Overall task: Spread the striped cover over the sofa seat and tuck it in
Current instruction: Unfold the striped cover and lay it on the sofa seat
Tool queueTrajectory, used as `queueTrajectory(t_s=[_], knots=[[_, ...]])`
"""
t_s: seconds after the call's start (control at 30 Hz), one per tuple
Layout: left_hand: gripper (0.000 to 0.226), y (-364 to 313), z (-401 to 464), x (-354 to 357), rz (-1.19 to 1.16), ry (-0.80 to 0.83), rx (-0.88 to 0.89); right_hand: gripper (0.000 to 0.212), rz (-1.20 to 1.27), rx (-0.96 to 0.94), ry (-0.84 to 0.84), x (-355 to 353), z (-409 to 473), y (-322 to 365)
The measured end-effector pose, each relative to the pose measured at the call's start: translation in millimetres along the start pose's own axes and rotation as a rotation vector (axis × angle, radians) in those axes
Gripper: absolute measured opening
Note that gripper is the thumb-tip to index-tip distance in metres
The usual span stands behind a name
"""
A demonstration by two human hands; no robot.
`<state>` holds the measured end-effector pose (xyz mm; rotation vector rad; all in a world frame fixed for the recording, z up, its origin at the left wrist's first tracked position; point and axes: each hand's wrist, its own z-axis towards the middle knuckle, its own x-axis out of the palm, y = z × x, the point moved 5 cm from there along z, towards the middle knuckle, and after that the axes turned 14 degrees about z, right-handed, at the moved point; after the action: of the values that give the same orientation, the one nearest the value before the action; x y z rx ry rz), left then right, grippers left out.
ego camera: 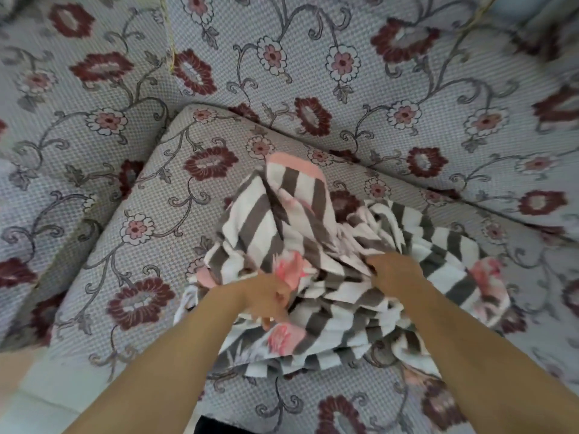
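Observation:
The striped cover point(300, 220), grey and white with pink flowers and a pink edge, lies crumpled in a heap on the middle of the sofa seat point(150, 220). My left hand point(266, 299) grips a fold at the heap's near left side. My right hand point(394, 270) is bunched into the cloth near the heap's centre, fingers buried in the folds. One end of the cover stands up toward the backrest, and the rest bunches to the right. The frame is blurred around the hands.
The sofa has grey floral upholstery. Its backrest point(376, 73) rises behind the seat and an armrest point(56, 126) stands at the left. Pale floor point(47, 399) shows at the bottom left, before the seat's front edge.

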<state>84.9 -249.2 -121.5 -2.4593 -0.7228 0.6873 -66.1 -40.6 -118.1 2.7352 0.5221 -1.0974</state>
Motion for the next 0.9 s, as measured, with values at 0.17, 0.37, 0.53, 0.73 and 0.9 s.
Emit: queueTrajectory(t_s=[0.17, 0.37, 0.53, 0.73, 0.9], knots=[[0.015, -15, 11, -20, 0.103, -0.764, -0.055, 0.034, 0.047, 0.285, -0.049, 5, -30, -59], [0.078, 2, 30, -61, 0.051, -0.765, -0.318, 0.065, 0.055, -0.128, -0.336, 2, -14, -6], [0.076, 13, 47, -35, -0.259, -0.499, -0.405, 0.086, 0.502, -0.205, -0.224, 10, 11, 34], [0.042, 51, 46, -37, 0.289, -0.521, -0.521, 0.03, 0.312, -0.178, -0.186, 22, 21, 37], [0.005, 19, 23, -71, -0.26, -0.907, -0.331, 0.02, 0.879, -0.248, -0.387, -10, 8, 37]])
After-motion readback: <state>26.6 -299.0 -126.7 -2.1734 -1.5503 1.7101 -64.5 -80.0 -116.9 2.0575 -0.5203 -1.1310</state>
